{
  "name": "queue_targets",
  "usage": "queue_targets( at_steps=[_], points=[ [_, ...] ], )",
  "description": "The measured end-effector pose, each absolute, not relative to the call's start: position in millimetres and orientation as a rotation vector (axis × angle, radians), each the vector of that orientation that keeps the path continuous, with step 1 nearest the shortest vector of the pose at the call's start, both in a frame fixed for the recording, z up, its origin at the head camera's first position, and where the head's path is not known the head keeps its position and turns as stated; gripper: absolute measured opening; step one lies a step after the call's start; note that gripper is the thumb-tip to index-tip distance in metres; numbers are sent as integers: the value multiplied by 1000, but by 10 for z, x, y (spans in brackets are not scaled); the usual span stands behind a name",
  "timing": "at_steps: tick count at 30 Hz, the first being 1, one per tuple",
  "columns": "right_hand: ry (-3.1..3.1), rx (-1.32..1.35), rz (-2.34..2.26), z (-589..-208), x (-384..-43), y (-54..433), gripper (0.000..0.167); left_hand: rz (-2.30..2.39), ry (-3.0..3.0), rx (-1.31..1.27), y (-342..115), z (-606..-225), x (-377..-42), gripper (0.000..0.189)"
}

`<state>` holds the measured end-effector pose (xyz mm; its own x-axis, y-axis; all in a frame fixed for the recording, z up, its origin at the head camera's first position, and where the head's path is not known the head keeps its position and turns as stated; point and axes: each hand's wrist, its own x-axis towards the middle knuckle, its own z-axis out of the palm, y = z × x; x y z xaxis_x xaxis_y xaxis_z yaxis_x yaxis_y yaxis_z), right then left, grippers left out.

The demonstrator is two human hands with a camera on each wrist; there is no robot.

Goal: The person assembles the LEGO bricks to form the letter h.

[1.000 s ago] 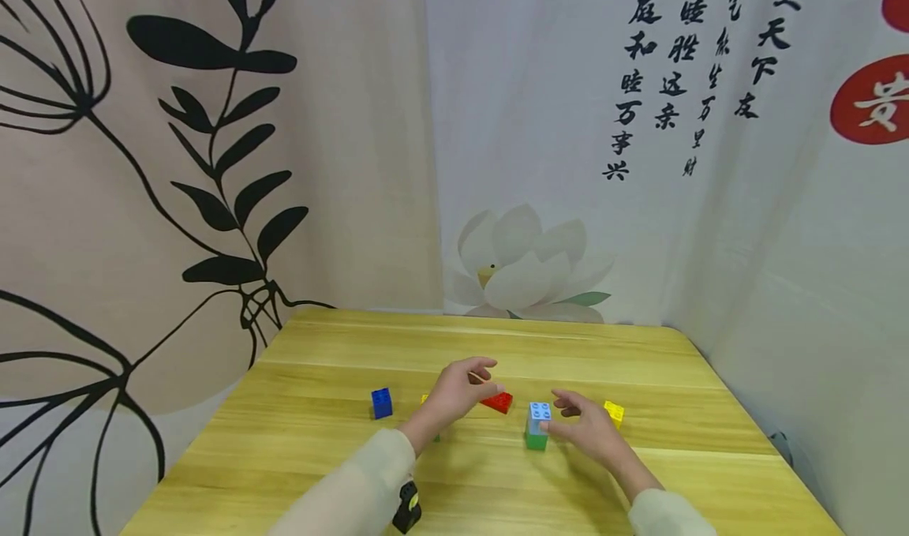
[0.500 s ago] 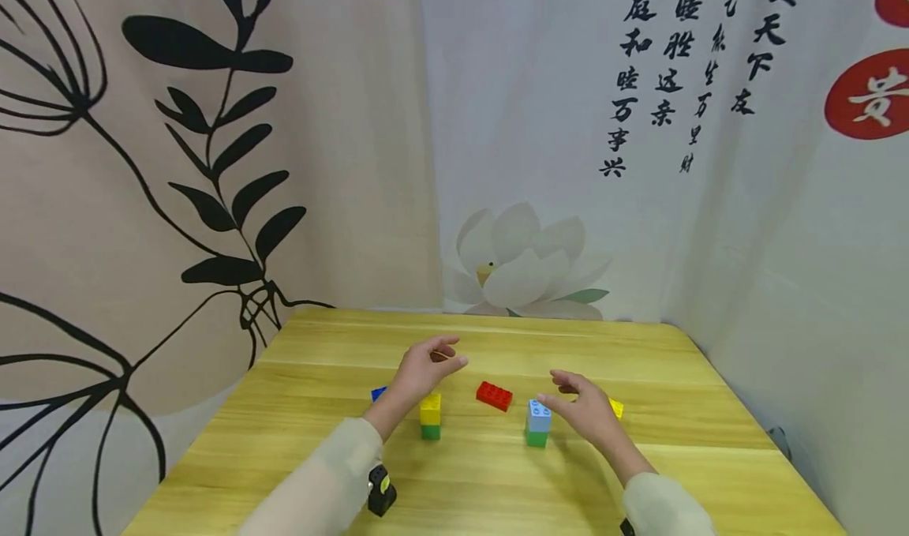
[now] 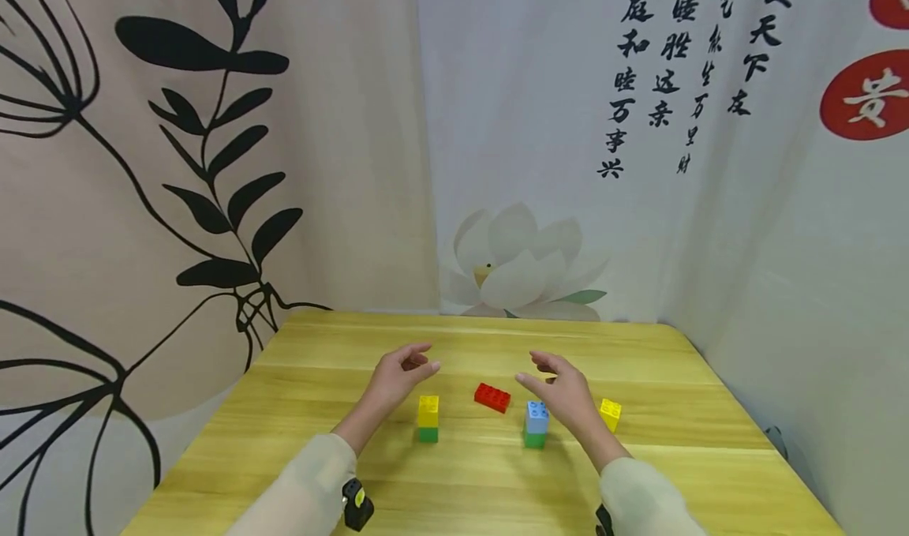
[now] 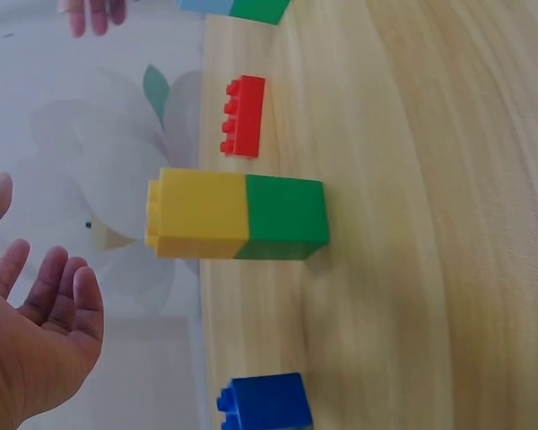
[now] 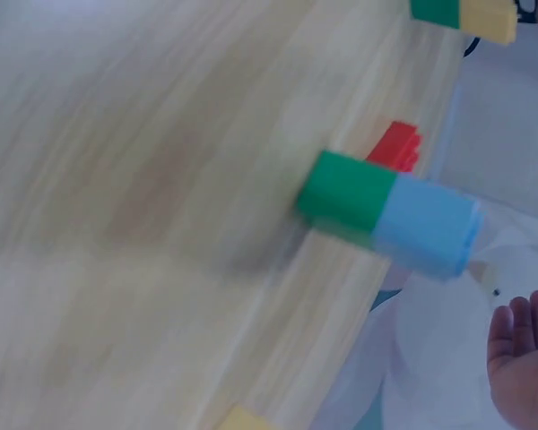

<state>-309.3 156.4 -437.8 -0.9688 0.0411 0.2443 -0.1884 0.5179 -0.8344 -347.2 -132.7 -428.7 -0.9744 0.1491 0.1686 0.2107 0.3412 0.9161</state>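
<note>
My left hand point(image 3: 393, 382) hovers over the table with nothing in its relaxed fingers, just left of a yellow brick point(image 3: 428, 411) stacked on a green brick point(image 3: 428, 435). Close behind the second stack, a light blue brick point(image 3: 537, 417) on a green brick point(image 3: 535, 440), floats my right hand point(image 3: 564, 386), also holding nothing. A red brick point(image 3: 492, 398) lies flat between the two stacks, farther back. The dark blue brick point(image 4: 269, 400) shows in the left wrist view; in the head view the left arm hides it.
Beside the right wrist sits a single yellow brick point(image 3: 610, 414). All bricks stand on a wooden table point(image 3: 454, 496), whose far edge meets a printed curtain point(image 3: 355, 165). Black wrist devices point(image 3: 357, 505) are worn at both sleeves.
The left hand has moved left, away from the red brick, uncovering the yellow and green stack. The right hand has lifted back off the light blue brick and shifted slightly left.
</note>
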Motion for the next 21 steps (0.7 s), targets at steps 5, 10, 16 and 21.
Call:
queue_targets(
  at_steps=[5,10,16,21],
  points=[
    [-2463,146,1510,-4290,-3095,1354,58,-1778,-2520,-319,-1400,-4354,-3440,46],
    [-2395,177,1598,-4270,-3078,1079,58,-1803,-2526,-299,-1470,-4433,-3411,47],
    [-2357,102,1679,-4431,-3075,765,59,-1793,-2548,-272,-1547,-4521,-3343,51],
    [-2366,-91,1650,-4652,-3106,593,63,-1774,-2563,-276,-1581,-4606,-3289,52]
  ],
)
